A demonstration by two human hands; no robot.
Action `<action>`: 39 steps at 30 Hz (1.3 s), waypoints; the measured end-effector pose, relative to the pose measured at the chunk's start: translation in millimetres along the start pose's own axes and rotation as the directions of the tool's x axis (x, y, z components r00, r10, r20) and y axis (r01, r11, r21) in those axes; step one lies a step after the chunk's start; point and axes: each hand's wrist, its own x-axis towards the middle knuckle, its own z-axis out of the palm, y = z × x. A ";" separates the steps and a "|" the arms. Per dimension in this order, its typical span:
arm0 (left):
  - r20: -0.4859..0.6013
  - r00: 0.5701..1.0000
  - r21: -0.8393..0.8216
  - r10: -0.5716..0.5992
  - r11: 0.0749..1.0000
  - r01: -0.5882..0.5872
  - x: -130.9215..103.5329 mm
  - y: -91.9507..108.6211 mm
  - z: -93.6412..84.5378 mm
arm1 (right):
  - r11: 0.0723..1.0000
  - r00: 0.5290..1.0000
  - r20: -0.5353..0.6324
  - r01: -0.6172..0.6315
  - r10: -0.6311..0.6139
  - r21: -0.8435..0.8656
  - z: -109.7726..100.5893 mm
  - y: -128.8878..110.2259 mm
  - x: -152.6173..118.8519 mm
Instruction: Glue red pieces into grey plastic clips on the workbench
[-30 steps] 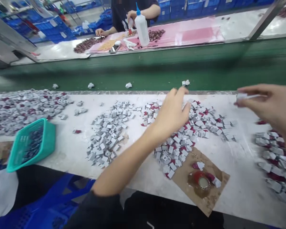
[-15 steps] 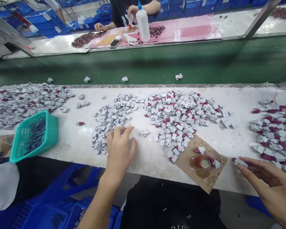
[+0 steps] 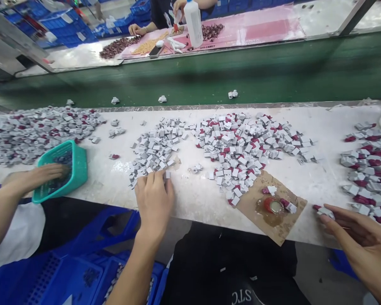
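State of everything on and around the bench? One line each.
Left hand, holding a gray piece
Right hand, holding a gray-maroon piece
Basket, dark parts and a co-worker's hand inside
Cardboard, flat, stained
Red pot, on the cardboard, open or lidded unclear
Bottle, standing, top cut off by frame

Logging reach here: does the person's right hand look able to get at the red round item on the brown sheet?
Probably yes: the right hand is close by and the red round item sits uncovered. One loose piece lies on that side, and the hand holds a grey-and-maroon piece.
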 end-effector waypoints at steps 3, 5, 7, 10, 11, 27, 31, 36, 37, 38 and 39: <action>0.006 1.000 -0.060 0.015 0.998 -0.015 -0.6 -1.3 -0.1 | 0.993 0.994 0.037 -0.101 0.099 0.064 -1.0 -12.4 -1.1; 0.016 0.999 -0.117 0.033 0.993 -0.031 -1.8 1.7 -0.5 | 0.986 0.990 0.035 -0.141 0.139 0.088 -3.4 -26.9 -1.7; 0.035 0.998 -0.183 0.055 0.982 -0.048 -3.9 7.2 -1.2 | 0.979 0.987 0.027 -0.162 0.160 0.126 -6.5 -42.9 -3.2; 0.085 0.991 -0.287 0.101 0.955 -0.073 -8.5 17.8 -3.2 | 0.966 0.988 -0.009 -0.145 0.151 0.215 -10.0 -59.2 -9.2; 0.115 0.987 -0.333 0.114 0.941 -0.069 -10.3 21.4 -4.0 | 0.961 0.990 -0.008 -0.131 0.137 0.244 -10.5 -61.1 -12.2; 0.234 0.972 -0.492 -0.025 0.859 0.141 -38.6 47.8 0.5 | 0.905 0.993 0.075 0.053 -0.094 0.422 -5.2 -64.3 -41.9; 0.215 0.971 -0.560 0.107 0.828 0.033 -40.4 53.6 0.5 | 0.861 0.988 0.144 -0.024 -0.058 0.508 1.9 -68.5 -45.0; 0.283 0.953 -0.581 0.107 0.810 0.082 -45.2 61.4 -3.1 | 0.806 0.979 0.198 -0.087 -0.038 0.586 14.1 -73.4 -45.8; 0.284 0.953 -0.580 0.107 0.811 0.082 -45.7 62.6 -3.6 | 0.790 0.979 0.201 -0.089 -0.043 0.606 16.2 -75.1 -45.2; 0.284 0.953 -0.577 0.108 0.813 0.080 -45.8 63.6 -3.9 | 0.775 0.978 0.204 -0.090 -0.051 0.626 18.0 -76.9 -44.4; 0.287 0.952 -0.571 0.107 0.817 0.080 -45.7 64.5 -3.9 | 0.761 0.975 0.213 -0.095 -0.059 0.642 19.4 -78.5 -43.5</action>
